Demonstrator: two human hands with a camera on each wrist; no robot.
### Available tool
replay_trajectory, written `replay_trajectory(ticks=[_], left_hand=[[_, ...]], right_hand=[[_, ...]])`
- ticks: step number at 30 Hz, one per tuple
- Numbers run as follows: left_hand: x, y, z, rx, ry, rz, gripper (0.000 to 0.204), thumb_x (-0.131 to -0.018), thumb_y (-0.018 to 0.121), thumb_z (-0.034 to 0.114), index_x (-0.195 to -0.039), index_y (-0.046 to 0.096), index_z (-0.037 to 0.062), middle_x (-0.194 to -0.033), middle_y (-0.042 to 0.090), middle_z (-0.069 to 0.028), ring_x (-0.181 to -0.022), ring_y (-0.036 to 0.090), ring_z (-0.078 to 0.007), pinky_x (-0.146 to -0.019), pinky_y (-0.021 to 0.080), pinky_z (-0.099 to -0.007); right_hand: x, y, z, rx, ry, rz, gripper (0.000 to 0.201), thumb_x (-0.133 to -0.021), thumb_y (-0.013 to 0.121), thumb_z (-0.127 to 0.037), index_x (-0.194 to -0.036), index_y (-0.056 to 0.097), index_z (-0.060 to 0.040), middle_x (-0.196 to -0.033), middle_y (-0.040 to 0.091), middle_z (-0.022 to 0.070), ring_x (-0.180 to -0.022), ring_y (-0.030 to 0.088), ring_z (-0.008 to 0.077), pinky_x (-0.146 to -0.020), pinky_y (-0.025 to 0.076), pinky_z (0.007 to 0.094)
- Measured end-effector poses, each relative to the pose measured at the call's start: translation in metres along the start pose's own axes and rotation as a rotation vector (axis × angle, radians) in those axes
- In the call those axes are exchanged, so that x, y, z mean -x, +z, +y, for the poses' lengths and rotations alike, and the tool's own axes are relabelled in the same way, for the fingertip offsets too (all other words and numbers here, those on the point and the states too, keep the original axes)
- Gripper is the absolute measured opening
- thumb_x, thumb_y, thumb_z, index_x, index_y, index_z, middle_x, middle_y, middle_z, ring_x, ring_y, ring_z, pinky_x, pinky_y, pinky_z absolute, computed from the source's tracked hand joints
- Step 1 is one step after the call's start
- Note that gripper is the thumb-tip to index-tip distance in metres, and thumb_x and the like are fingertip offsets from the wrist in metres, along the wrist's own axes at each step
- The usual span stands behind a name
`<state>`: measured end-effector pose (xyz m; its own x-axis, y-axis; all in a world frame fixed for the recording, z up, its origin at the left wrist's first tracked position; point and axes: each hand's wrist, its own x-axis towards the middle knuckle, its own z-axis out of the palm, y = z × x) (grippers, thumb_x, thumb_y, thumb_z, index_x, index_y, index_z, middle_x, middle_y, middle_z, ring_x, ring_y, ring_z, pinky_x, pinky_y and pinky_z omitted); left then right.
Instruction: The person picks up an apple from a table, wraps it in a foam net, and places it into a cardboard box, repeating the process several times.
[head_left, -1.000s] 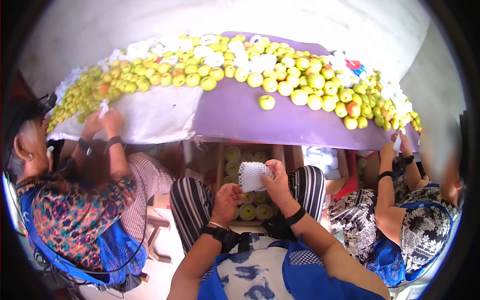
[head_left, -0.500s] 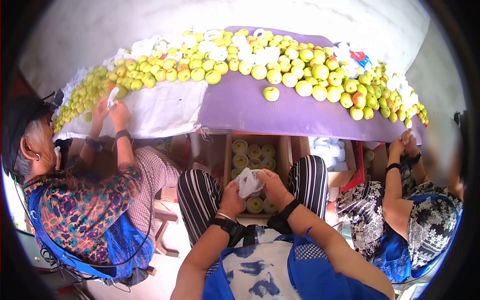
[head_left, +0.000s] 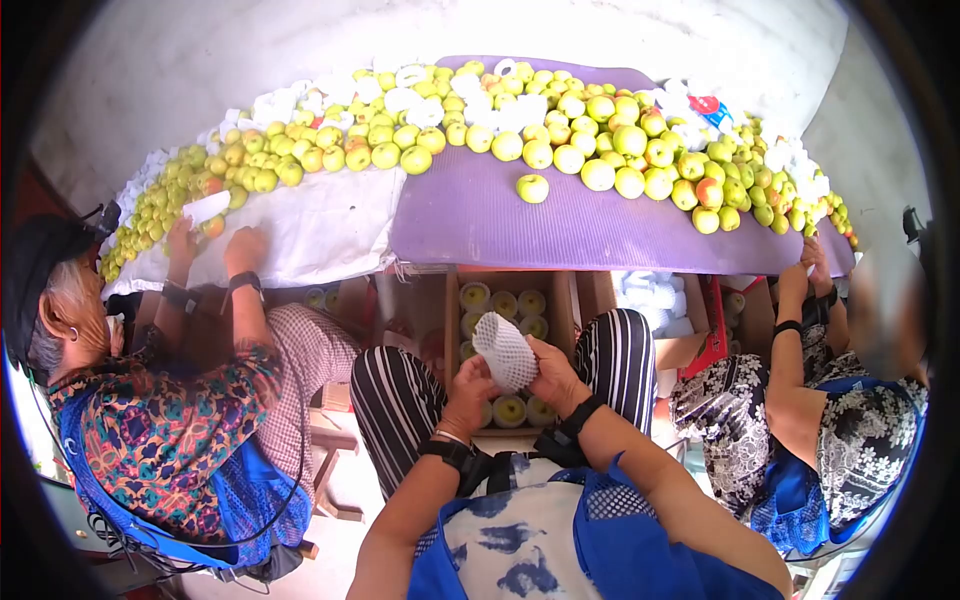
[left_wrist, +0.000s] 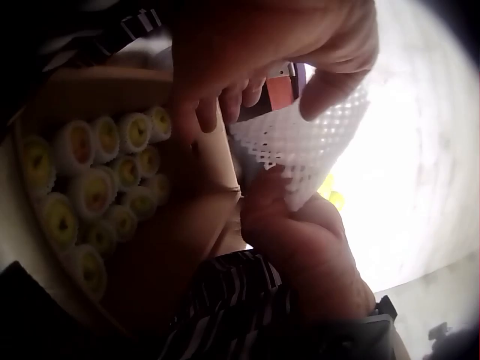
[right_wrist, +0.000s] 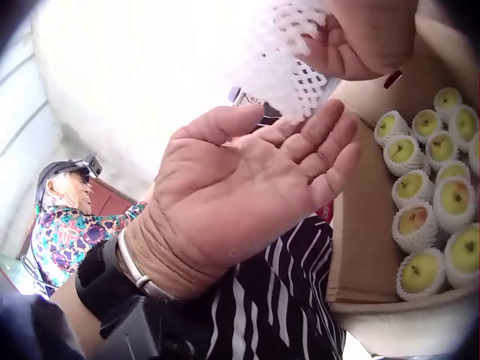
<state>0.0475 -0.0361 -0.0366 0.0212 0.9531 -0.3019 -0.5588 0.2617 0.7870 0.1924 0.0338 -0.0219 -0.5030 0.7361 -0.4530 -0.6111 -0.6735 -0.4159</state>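
A white foam net sleeve (head_left: 503,352) stands puffed out between my two hands, above the box at my knees. My right hand (head_left: 556,378) pinches its lower right side; in the right wrist view the fingers (right_wrist: 337,56) curl against the netting. My left hand (head_left: 468,398) is turned palm up beside the sleeve. Its palm (right_wrist: 247,180) faces the right wrist camera with nothing in it, fingers loosely extended and thumb apart, right by the sleeve's edge. From the left wrist, the netting (left_wrist: 322,135) spans between both hands.
Below, a cardboard box (head_left: 567,300) holds several sleeved apples (right_wrist: 412,221). Loose green apples (head_left: 630,140) and white sleeves are heaped along the purple-covered table (head_left: 460,220). One apple (head_left: 532,188) lies apart. People sit on my left (head_left: 160,420) and right (head_left: 850,430). Another box (head_left: 655,300) holds white sleeves.
The sleeve was flat in my right hand, then bunched between both hands; now it is puffed out and upright. My left hand has come closer and loosened from it.
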Motion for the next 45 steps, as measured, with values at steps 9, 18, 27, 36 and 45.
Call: replay_trajectory(ticks=[9,18,27,36,45], left_hand=[[0.001,0.001,0.007,0.143,0.271,0.193,0.040,-0.073,0.059,-0.001,-0.112,0.047,0.0007,-0.099,0.057,-0.0073,-0.089,0.056,-0.0187,-0.083,0.044,-0.0307],[0.003,0.005,0.009,0.073,0.126,0.167,0.021,-0.078,0.053,0.004,-0.099,0.053,0.0009,-0.089,0.060,-0.0071,-0.079,0.059,-0.0167,-0.071,0.047,-0.0274],[0.002,0.008,0.015,0.355,0.082,0.146,0.018,-0.085,0.050,0.018,-0.096,0.043,0.0055,-0.073,0.051,-0.0069,-0.064,0.052,-0.0216,-0.063,0.047,-0.0376],[0.002,0.009,0.015,0.337,0.072,0.236,0.032,-0.089,0.048,0.037,-0.073,0.041,0.0102,-0.055,0.039,-0.0013,-0.048,0.040,-0.0139,-0.048,0.039,-0.0303],[0.017,0.019,0.020,0.000,0.163,0.009,0.046,-0.091,0.043,0.040,-0.057,0.036,0.0098,-0.045,0.033,0.0014,-0.040,0.033,-0.0093,-0.042,0.030,-0.0229]], right_hand=[[0.003,-0.013,0.014,0.645,0.126,0.042,0.024,-0.082,0.055,-0.022,-0.094,0.055,-0.0014,-0.084,0.059,0.0060,-0.076,0.057,0.0175,-0.066,0.047,0.0314],[0.003,-0.003,0.034,0.984,-0.178,-0.432,0.053,-0.068,0.071,-0.022,-0.112,0.051,-0.0016,-0.103,0.055,0.0087,-0.099,0.050,0.0176,-0.088,0.038,0.0302],[-0.011,-0.029,0.061,1.277,0.213,-0.278,0.040,-0.071,0.060,-0.032,-0.100,0.058,-0.0047,-0.081,0.057,0.0049,-0.069,0.054,0.0123,-0.055,0.047,0.0263],[-0.002,-0.013,0.067,1.813,0.033,-0.100,0.046,-0.073,0.057,-0.045,-0.093,0.060,-0.0037,-0.091,0.061,0.0206,-0.087,0.059,0.0356,-0.074,0.046,0.0386],[-0.020,-0.026,0.073,2.006,-0.105,-0.107,0.031,-0.073,0.054,-0.036,-0.084,0.061,-0.0070,-0.088,0.062,0.0180,-0.085,0.058,0.0354,-0.071,0.046,0.0401]])
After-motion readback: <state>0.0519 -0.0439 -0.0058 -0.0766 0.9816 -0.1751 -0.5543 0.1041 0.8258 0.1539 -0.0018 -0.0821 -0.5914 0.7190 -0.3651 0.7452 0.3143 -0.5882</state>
